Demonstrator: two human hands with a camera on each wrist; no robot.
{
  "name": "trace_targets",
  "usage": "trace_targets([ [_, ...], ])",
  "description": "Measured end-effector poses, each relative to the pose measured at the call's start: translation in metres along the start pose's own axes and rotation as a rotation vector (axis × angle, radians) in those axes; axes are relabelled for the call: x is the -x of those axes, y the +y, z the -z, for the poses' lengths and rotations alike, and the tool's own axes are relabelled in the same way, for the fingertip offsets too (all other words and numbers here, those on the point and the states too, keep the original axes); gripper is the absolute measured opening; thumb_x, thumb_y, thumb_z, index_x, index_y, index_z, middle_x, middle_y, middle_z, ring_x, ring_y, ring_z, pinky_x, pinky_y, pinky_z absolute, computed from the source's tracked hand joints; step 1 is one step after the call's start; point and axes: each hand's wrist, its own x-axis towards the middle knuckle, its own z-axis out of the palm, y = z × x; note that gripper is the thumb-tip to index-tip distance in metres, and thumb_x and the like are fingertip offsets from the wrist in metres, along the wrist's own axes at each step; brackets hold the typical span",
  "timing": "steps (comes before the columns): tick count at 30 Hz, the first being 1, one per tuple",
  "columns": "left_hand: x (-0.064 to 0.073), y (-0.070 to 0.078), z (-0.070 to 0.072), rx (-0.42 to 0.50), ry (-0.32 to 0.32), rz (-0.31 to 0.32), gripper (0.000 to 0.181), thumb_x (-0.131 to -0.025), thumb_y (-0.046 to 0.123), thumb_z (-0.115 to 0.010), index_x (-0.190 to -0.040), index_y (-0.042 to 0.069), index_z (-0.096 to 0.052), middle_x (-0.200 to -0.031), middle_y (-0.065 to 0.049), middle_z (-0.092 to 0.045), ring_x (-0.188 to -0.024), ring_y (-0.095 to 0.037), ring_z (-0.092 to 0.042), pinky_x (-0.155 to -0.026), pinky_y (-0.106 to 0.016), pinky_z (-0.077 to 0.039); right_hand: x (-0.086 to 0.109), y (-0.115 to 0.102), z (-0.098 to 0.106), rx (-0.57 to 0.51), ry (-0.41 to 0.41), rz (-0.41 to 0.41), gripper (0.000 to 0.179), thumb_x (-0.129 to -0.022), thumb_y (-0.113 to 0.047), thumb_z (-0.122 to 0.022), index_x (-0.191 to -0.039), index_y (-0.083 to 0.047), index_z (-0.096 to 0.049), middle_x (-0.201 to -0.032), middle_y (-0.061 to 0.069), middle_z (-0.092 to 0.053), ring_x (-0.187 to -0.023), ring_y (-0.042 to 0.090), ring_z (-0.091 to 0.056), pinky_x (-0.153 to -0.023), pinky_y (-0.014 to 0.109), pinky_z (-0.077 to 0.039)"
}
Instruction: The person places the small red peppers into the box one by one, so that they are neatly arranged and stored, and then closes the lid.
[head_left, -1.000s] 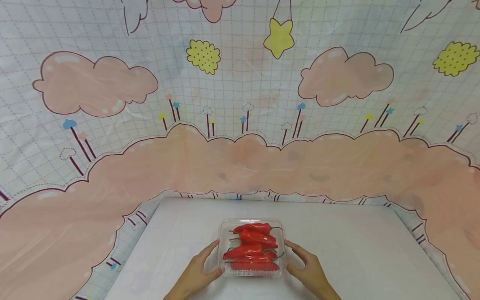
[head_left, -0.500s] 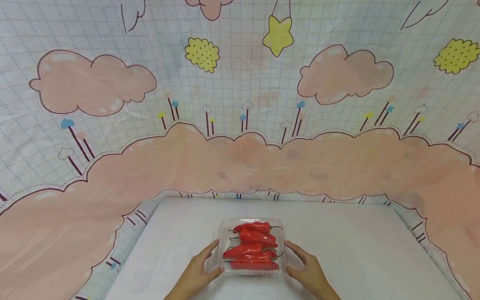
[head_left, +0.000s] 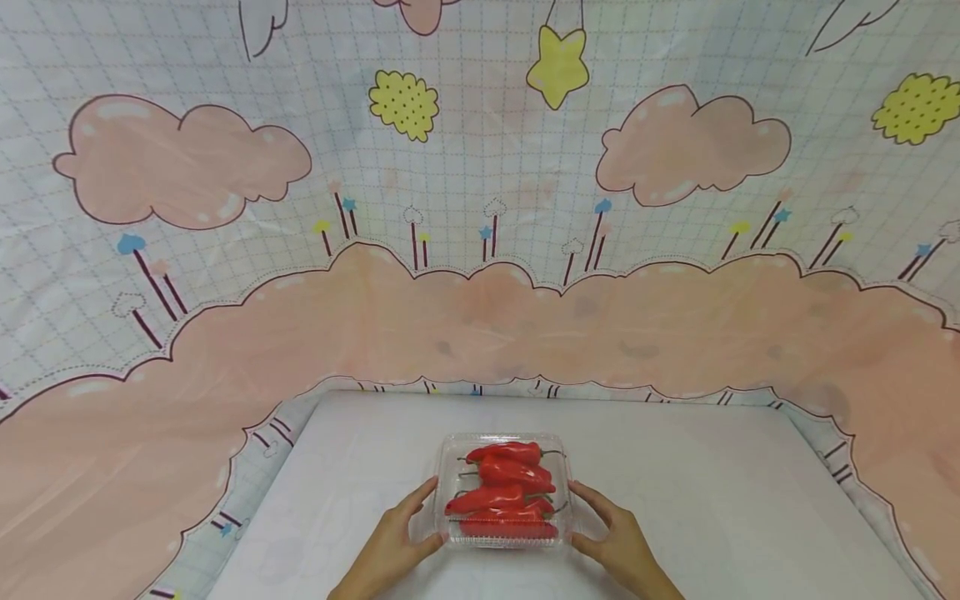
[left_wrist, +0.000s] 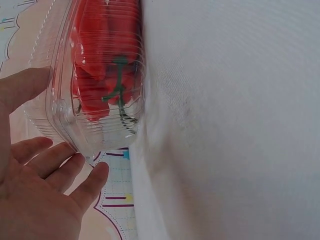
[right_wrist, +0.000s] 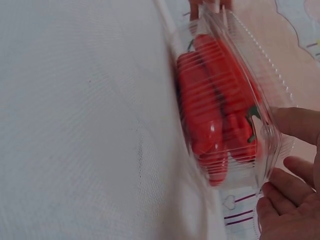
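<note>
A clear plastic clamshell box (head_left: 449, 475) rests on the white table. Several red peppers (head_left: 516, 476) with green stems lie stacked inside it. My left hand (head_left: 393, 542) touches the box's left side with thumb and fingertips. In the left wrist view the fingers of that left hand (left_wrist: 45, 185) are spread and loosely bent at the rim. On the other side, my right hand (head_left: 621, 542) touches the box's right wall. Its fingers look relaxed in the right wrist view, with the right hand (right_wrist: 290, 195) beside the rim. The box's underside is hidden.
The white tabletop (head_left: 360, 450) extends on both sides of the box. Behind it and around its sides hangs a cloth (head_left: 480, 325) printed with pink clouds, stars and a grid.
The head view tilts down or shifts very slightly. Both hands and the box keep the same positions relative to each other.
</note>
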Motion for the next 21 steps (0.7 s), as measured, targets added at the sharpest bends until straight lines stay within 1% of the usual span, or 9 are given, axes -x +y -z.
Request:
trace_targets([
  [3,-0.0005,0.0001,0.0005,0.002,-0.007,0.003,0.078,-0.081,0.027,-0.079,-0.148,0.01,-0.042,-0.147,-0.016,-0.051,-0.12,-0.044,-0.058,-0.095,-0.064,-0.048,-0.0006,0.0,0.0005,0.008,-0.008,-0.003,0.07,-0.071,-0.015,-0.086,-0.135,-0.023,-0.059,-0.139,0.005,-0.06,-0.136,0.035,-0.049,-0.111,0.055,-0.039],
  [8,-0.0005,0.0006,0.0007,0.015,-0.018,0.006,0.078,-0.081,0.028,-0.078,-0.148,0.01,-0.042,-0.147,-0.016,-0.05,-0.12,-0.042,-0.059,-0.094,-0.059,-0.051,-0.0011,0.0015,0.0005,0.01,-0.008,-0.017,0.069,-0.071,-0.017,-0.086,-0.134,-0.024,-0.06,-0.138,0.004,-0.061,-0.135,0.034,-0.05,-0.11,0.055,-0.04],
  [15,0.0004,0.0001,0.0005,0.05,-0.023,0.003,0.077,-0.081,0.025,-0.079,-0.147,0.011,-0.043,-0.147,-0.021,-0.049,-0.112,-0.046,-0.063,-0.089,-0.058,-0.055,-0.0006,0.0024,0.0004,-0.005,-0.021,-0.031,0.068,-0.072,-0.019,-0.086,-0.134,-0.026,-0.06,-0.141,0.007,-0.059,-0.136,0.038,-0.048,-0.109,0.056,-0.041],
  [17,0.0011,-0.0008,0.0005,0.068,-0.022,-0.005,0.076,-0.081,0.02,-0.079,-0.147,0.011,-0.043,-0.147,-0.022,-0.048,-0.111,-0.046,-0.063,-0.089,-0.057,-0.055,-0.0005,0.0025,0.0001,-0.027,-0.018,-0.027,0.068,-0.072,-0.016,-0.086,-0.134,-0.026,-0.06,-0.141,0.006,-0.058,-0.137,0.035,-0.048,-0.11,0.051,-0.041],
  [19,0.0022,-0.002,0.0004,0.087,-0.016,-0.01,0.073,-0.082,0.014,-0.076,-0.148,0.012,-0.043,-0.148,-0.022,-0.047,-0.112,-0.046,-0.063,-0.09,-0.055,-0.055,-0.0002,0.0029,-0.0005,-0.058,-0.009,-0.014,0.067,-0.071,-0.01,-0.085,-0.132,-0.024,-0.061,-0.141,0.004,-0.058,-0.136,0.029,-0.049,-0.111,0.04,-0.043],
  [21,0.0033,-0.0038,-0.0003,0.098,-0.011,-0.013,0.071,-0.083,0.008,-0.071,-0.148,0.012,-0.043,-0.15,-0.02,-0.045,-0.119,-0.045,-0.059,-0.092,-0.051,-0.055,-0.0001,0.0035,-0.0017,-0.096,0.005,-0.007,0.067,-0.071,-0.004,-0.084,-0.131,-0.022,-0.061,-0.14,0.001,-0.056,-0.134,0.015,-0.05,-0.112,0.029,-0.041],
])
